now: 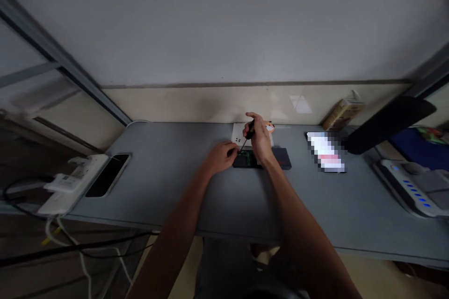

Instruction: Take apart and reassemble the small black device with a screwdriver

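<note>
My right hand (258,139) is shut on a small black-handled screwdriver (249,130), and its thin shaft slants down toward a dark open electronic device (245,160). A green circuit board (249,160) shows inside that device. My left hand (220,157) lies at the device's left edge, its fingers gripping that side. The screwdriver's tip sits among the fingers and the board, so the exact contact is hidden. A dark blue flat case (282,158) lies just right of the device, partly under my right wrist.
A white card with black dots (237,134) and a small orange-and-white figurine (270,126) stand behind my hands on the grey desk (168,187). A black phone (108,175) and power strip (75,182) lie left; a pixelated sheet (325,152) and a blue-lit device (410,187) lie right.
</note>
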### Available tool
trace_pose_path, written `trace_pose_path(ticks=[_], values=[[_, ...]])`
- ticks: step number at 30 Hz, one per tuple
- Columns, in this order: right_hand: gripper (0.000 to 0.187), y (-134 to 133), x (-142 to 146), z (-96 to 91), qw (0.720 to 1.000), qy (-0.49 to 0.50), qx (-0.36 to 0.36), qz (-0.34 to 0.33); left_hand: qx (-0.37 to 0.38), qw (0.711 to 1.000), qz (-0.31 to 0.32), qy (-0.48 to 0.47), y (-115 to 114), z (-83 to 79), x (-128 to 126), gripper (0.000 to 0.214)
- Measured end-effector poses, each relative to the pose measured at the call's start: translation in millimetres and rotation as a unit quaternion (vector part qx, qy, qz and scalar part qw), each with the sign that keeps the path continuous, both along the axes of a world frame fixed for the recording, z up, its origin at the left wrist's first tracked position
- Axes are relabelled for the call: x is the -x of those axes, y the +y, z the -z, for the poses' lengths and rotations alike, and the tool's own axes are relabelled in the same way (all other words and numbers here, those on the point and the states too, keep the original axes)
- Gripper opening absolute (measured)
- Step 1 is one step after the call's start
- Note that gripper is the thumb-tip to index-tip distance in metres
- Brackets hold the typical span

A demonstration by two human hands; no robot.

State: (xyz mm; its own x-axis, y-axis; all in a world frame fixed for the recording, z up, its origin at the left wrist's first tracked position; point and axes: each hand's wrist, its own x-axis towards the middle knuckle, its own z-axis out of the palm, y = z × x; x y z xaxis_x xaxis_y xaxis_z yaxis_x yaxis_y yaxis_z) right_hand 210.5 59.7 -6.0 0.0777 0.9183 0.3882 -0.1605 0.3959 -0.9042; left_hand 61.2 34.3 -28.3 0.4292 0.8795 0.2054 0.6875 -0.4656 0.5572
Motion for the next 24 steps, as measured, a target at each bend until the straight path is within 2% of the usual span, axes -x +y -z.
trace_pose_path(ticks=[3, 6, 8, 9, 11, 13, 15, 16, 18, 24], values=[[0.048, -7, -4, -14.4, 0.999, -0.003, -0.025, 0.023, -0.01, 1.0, 0.004, 0.006, -3, -4.4, 0, 0.026], [0.041, -22, -24, -38.0, 0.994, -0.038, -0.081, 0.056, -0.009, 1.0, 0.008, -0.004, -6, -8.5, 1, 0.027], [0.035, -35, -46, -50.7, 0.982, -0.146, -0.102, 0.057, 0.015, 1.0, 0.011, -0.018, -7, -9.8, 4, 0.025], [0.033, -41, -59, -54.0, 0.968, -0.223, -0.105, 0.05, 0.033, 0.999, 0.011, -0.026, -8, -10.1, 6, 0.024], [0.035, -52, -85, -53.3, 0.916, -0.394, -0.082, -0.003, 0.073, 0.996, 0.011, -0.043, -7, -9.7, 12, 0.035], [0.052, -59, -108, -45.1, 0.834, -0.55, -0.009, -0.047, 0.103, 0.993, 0.026, -0.05, -7, -8.7, 18, 0.066], [0.063, -63, -125, -34.7, 0.759, -0.646, 0.037, -0.069, 0.114, 0.991, 0.048, -0.049, -7, -7.3, 22, 0.082], [0.062, -64, -131, -30.4, 0.74, -0.668, 0.043, -0.073, 0.115, 0.991, 0.055, -0.049, -7, -6.7, 23, 0.084], [0.06, -65, -138, -25.5, 0.728, -0.681, 0.041, -0.076, 0.116, 0.99, 0.06, -0.052, -7, -5.7, 23, 0.08], [0.063, -66, -136, -30.4, 0.742, -0.663, 0.039, -0.098, 0.12, 0.991, 0.022, -0.047, -6, -6.0, 13, 0.072]])
